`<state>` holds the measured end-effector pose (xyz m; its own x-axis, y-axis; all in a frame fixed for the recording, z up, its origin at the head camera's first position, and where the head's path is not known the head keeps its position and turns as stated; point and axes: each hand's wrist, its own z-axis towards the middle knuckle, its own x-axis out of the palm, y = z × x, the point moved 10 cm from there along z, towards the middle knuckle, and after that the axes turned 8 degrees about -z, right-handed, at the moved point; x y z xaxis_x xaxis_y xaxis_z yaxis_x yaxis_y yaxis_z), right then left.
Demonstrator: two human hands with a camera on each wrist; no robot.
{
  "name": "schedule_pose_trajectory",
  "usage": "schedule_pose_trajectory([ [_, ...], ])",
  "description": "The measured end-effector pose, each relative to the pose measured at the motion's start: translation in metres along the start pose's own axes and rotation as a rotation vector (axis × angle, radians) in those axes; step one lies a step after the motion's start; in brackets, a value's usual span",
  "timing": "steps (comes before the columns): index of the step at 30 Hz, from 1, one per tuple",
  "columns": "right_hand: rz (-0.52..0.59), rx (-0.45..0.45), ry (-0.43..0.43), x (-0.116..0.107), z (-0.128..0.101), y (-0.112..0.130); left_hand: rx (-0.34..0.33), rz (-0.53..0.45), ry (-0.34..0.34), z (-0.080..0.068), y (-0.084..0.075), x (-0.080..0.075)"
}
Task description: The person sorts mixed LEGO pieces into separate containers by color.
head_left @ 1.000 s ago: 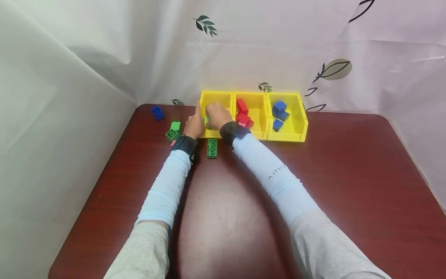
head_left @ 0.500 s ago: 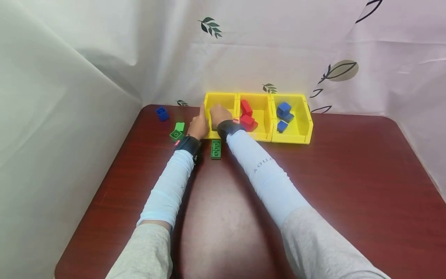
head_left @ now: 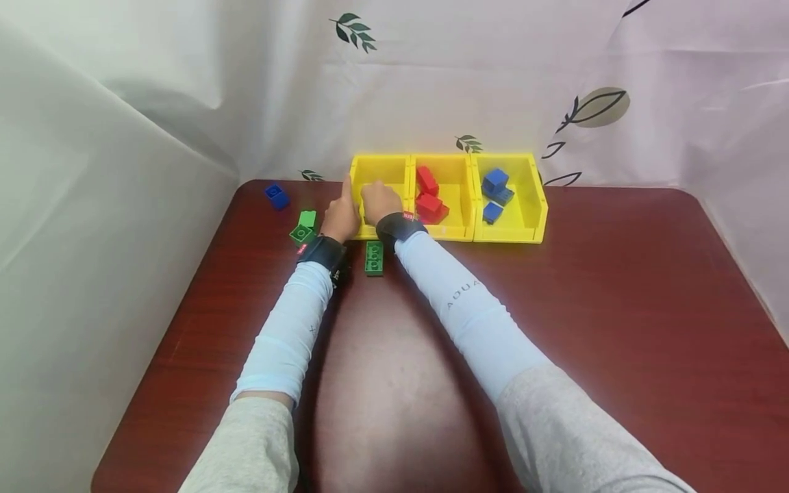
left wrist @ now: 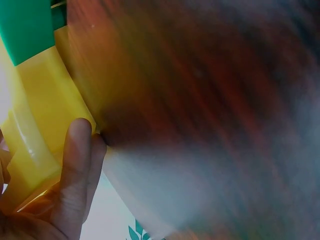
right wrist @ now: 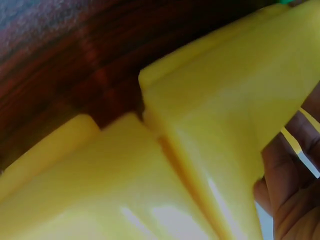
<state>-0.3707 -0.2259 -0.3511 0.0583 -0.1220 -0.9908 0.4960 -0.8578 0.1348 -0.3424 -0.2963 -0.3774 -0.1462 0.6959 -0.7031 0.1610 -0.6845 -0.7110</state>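
Left hand (head_left: 342, 218) sits against the outer left wall of the leftmost yellow bin (head_left: 382, 168). In the left wrist view I see its fingers (left wrist: 75, 165) lying straight along the yellow plastic, pressing rather than curling; nothing pinched there. Index finger points up along the bin's corner in the head view.

Right hand (head_left: 377, 202) is over the front of that same bin, knuckles up, fingers dipping inside. The right wrist view shows fingers (right wrist: 287, 190) bent near the yellow wall, but I cannot tell whether they close on anything; the hand hides the bin's floor.

Outward from there: a long green brick (head_left: 373, 258) lies flat on the table just in front of the bin, between my two wrists, touched by neither hand. Two more green bricks (head_left: 304, 229) sit together just left of the left hand. A single blue brick (head_left: 277, 196) lies farther left, near the table's back corner.

The bin is first in a row of three joined side by side. Middle bin (head_left: 459, 233) holds red bricks (head_left: 428, 198); right bin (head_left: 535, 198) holds blue bricks (head_left: 495, 188). All rests on a dark red table (head_left: 616, 287), with a leaf-print curtain (head_left: 555, 82) behind.
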Motion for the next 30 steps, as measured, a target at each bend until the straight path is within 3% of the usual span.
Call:
schedule_pose_trajectory([
  [8, -0.006, 0.002, -0.042, -0.009, -0.004, 0.002, 0.008, 0.004, -0.008, 0.002, -0.003, -0.004],
  [14, -0.016, -0.053, 0.036, -0.001, -0.008, 0.001, 0.001, 0.040, -0.007, -0.002, -0.001, -0.002],
  [18, 0.015, -0.094, 0.064, -0.008, -0.018, -0.003, -0.011, 0.042, -0.009, -0.004, 0.002, 0.002],
  [24, 0.093, -0.210, 0.047, -0.029, -0.058, 0.006, -0.013, 0.009, -0.025, -0.006, 0.003, -0.002],
  [30, 0.034, -0.350, 0.103, -0.011, -0.106, 0.022, -0.014, 0.005, -0.026, -0.005, 0.000, -0.002],
])
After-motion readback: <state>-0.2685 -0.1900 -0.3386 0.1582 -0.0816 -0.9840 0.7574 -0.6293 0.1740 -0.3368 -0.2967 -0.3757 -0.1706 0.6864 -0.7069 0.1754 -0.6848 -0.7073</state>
